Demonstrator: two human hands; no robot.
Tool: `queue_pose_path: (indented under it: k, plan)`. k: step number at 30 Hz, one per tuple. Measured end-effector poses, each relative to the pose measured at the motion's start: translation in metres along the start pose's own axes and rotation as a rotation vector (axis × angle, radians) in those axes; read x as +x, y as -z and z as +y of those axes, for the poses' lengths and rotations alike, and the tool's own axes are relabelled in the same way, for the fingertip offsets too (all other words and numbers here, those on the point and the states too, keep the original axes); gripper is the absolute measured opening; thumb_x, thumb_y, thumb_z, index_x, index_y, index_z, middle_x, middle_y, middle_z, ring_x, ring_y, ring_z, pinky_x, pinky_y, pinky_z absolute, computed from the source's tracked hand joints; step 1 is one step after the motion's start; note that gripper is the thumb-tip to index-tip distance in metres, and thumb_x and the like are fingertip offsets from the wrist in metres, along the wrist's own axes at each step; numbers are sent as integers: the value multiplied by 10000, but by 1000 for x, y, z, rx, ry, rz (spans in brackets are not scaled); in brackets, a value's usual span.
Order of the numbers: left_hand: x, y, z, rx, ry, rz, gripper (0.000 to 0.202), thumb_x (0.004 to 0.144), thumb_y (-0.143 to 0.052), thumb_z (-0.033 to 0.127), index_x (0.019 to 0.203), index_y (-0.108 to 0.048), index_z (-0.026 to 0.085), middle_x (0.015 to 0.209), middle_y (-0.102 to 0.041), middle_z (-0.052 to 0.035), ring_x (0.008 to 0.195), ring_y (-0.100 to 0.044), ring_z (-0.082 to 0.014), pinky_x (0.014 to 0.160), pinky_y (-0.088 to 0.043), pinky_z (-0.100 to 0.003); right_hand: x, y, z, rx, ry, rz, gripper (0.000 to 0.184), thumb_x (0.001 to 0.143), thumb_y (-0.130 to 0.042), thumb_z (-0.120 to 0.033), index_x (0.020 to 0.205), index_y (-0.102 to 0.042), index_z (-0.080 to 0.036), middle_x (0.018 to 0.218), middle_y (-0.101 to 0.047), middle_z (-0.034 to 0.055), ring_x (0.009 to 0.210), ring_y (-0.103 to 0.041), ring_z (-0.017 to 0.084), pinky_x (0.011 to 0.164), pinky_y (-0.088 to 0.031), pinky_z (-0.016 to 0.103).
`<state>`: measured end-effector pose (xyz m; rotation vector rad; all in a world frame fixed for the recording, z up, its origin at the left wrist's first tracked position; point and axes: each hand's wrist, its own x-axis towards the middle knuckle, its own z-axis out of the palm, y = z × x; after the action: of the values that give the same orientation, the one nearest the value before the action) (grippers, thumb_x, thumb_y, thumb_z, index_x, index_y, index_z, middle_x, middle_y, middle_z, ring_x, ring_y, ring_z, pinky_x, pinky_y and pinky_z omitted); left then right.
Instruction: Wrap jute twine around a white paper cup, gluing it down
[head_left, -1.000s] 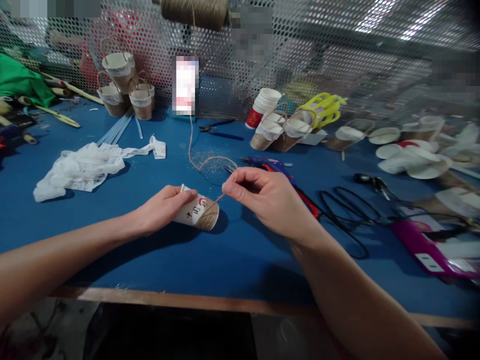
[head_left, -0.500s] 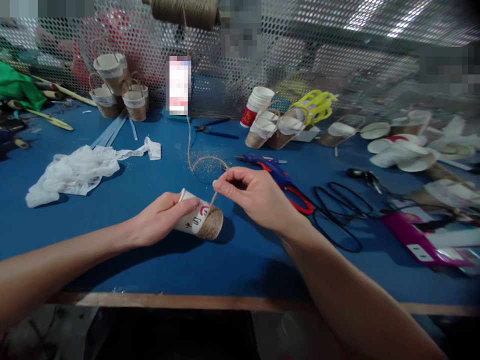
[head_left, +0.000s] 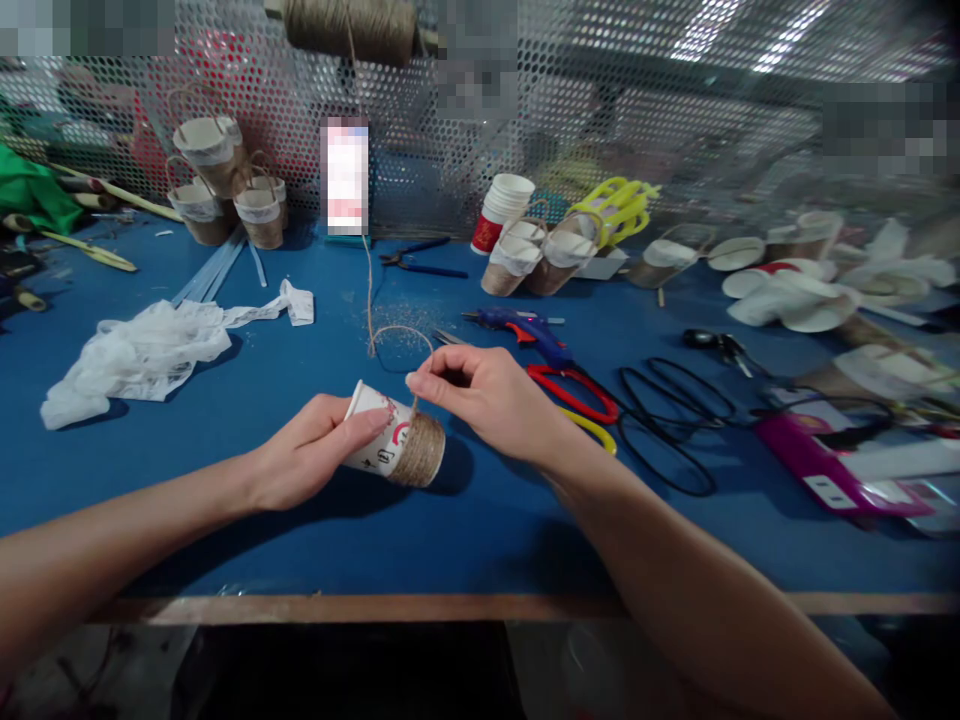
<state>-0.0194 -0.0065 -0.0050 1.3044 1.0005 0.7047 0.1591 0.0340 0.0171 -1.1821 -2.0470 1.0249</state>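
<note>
In my left hand (head_left: 304, 450) lies a white printed paper cup (head_left: 369, 445), tilted on its side with its mouth toward the left. Brown twine (head_left: 418, 452) is wound around the cup's base half. My right hand (head_left: 480, 395) pinches the running strand between thumb and fingertips, just above the wound part. From there the strand loops over the table and up past a lit phone (head_left: 345, 180) to a large twine spool (head_left: 349, 28) at the top. Red- and yellow-handled scissors (head_left: 574, 395) lie partly hidden behind my right hand.
A blue glue gun (head_left: 525, 330) with a black cable lies right of centre. Pliers (head_left: 427, 262) are near the phone. Twine-wrapped cups with handles (head_left: 210, 190) stand back left, white lace (head_left: 142, 350) in front of them. A purple box (head_left: 832, 465) sits at the right.
My right hand has come slightly left and closer to the cup, shortening the strand between them. The twine band on the cup looks a little wider. The whole view has shifted slightly.
</note>
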Motion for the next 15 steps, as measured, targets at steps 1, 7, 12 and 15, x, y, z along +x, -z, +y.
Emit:
queue_pose_path:
  k: [1, 7, 12, 15]
  plan:
    - [0, 0, -1, 8, -7, -1, 323, 793, -443, 373, 693, -620, 123, 671, -599, -23, 620, -500, -123, 605, -402, -213, 0, 0, 0, 7, -12, -12, 232, 753, -545, -366, 668, -570, -151, 622, -558, -4, 571, -455, 99, 543, -362, 244]
    - [-1, 2, -2, 41, -36, -9, 342, 789, -439, 391, 680, -620, 122, 663, -597, -32, 606, -496, -132, 593, -407, -224, 0, -2, 1, 60, -42, -52, 226, 713, -584, -373, 665, -574, -152, 605, -527, -18, 563, -434, 94, 529, -349, 239]
    - [-1, 2, -2, 17, -67, -35, 325, 793, -442, 370, 674, -623, 128, 644, -591, -25, 586, -486, -121, 570, -402, -212, 0, -4, 1, 90, -60, -66, 230, 707, -589, -373, 657, -572, -149, 591, -512, -24, 548, -418, 87, 517, -335, 235]
    - [-1, 3, -2, 0, -82, -48, 313, 803, -437, 347, 675, -618, 127, 642, -582, -16, 588, -480, -111, 579, -401, -203, 0, -4, 2, 114, -72, -86, 209, 704, -597, -351, 661, -570, -148, 597, -512, -24, 554, -421, 85, 520, -334, 235]
